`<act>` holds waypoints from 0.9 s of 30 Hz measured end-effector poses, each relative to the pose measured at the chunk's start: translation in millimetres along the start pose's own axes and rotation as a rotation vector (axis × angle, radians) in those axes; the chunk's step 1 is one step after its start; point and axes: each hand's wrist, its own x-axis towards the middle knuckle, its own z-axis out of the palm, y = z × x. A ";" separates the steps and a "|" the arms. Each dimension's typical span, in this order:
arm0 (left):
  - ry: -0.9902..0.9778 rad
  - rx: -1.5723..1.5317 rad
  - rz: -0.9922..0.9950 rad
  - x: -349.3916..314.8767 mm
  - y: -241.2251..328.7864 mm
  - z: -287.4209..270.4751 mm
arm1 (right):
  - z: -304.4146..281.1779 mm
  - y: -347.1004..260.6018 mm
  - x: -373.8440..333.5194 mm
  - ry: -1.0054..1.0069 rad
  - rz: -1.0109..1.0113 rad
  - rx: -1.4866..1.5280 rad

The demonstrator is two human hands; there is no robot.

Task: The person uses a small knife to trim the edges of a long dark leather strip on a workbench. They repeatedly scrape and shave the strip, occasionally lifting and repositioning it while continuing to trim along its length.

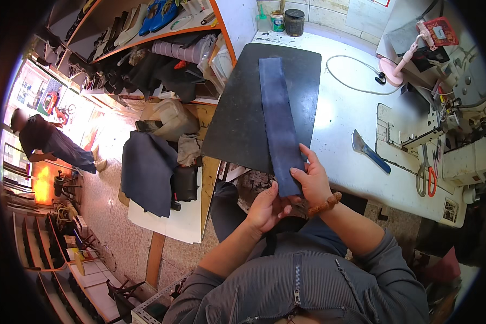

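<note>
A long dark blue strip that looks like leather (pixel 281 116) lies lengthwise over a black mat (pixel 235 108), its near end reaching past the mat's edge toward me. My right hand (pixel 314 181) grips that near end from the right side, thumb on top and the other fingers partly hidden. At the lower left corner of the strip, my left hand (pixel 265 209) has its thumb against the edge and its fingers curled beneath. To the right on the white table (pixel 340 129) rests a knife with a wide blade and blue handle (pixel 371 153).
At the right stand a sewing machine (pixel 426 127), scissors with orange handles (pixel 431 181) and a pink lamp (pixel 395 70). Jars (pixel 294 22) sit at the back. Left are a stuffed shelf (pixel 167 48) and a hanging dark blue sheet (pixel 148 173). A person (pixel 54 140) stands far left.
</note>
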 end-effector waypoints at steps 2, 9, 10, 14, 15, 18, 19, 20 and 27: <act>0.054 0.177 0.024 0.4 -1.2 -0.3 | -0.1 3.6 0.6 -0.002 -0.023 -0.104; 0.106 0.103 0.038 2.5 5.0 0.5 | -6.8 15.4 6.9 0.003 -0.219 -0.321; 0.128 0.113 0.032 3.0 5.4 0.8 | -6.2 15.2 6.7 0.006 -0.198 -0.294; 0.252 0.305 -0.022 6.3 4.1 0.1 | 3.1 9.6 3.5 0.032 -0.305 -0.401; 0.252 0.321 0.030 7.7 2.6 0.1 | 4.2 7.0 2.0 0.018 -0.339 -0.433; 0.374 0.308 0.089 11.7 0.6 -1.3 | -6.0 -3.7 -1.6 0.012 -0.282 -0.550; 0.401 0.294 0.102 12.4 1.9 -2.7 | -16.5 -8.9 -1.8 -0.005 -0.290 -0.583; 0.450 0.256 0.098 12.6 3.7 -4.1 | -28.0 -13.0 -0.8 0.031 -0.289 -0.558; 0.314 0.110 0.076 6.1 14.0 -11.5 | -155.6 -39.3 -6.9 0.445 -0.620 -1.460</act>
